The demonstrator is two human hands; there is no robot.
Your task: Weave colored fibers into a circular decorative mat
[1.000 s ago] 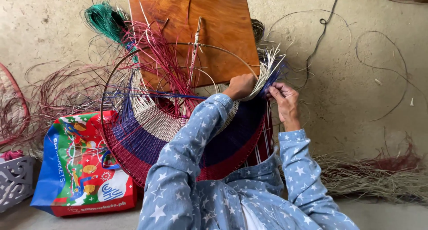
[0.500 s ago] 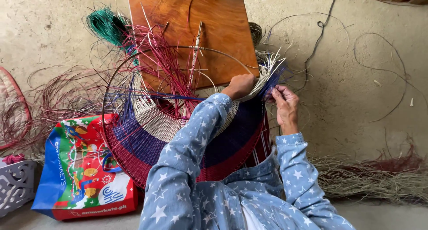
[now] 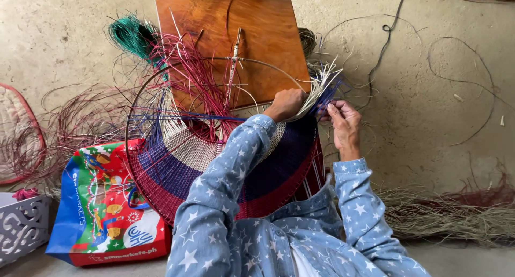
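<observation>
The left hand (image 3: 285, 103) grips pale straw strands (image 3: 316, 89) on the round woven piece (image 3: 225, 164) (red, purple, cream bands), while just beside it the right hand (image 3: 343, 128) pinches a purple strand (image 3: 328, 94).

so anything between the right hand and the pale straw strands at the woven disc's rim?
Nothing visible. The right hand sits just right of the pale straw strands, fingertips at the blue strips beside them. The left hand already grips that bundle on the round red, blue and cream woven disc.
</observation>
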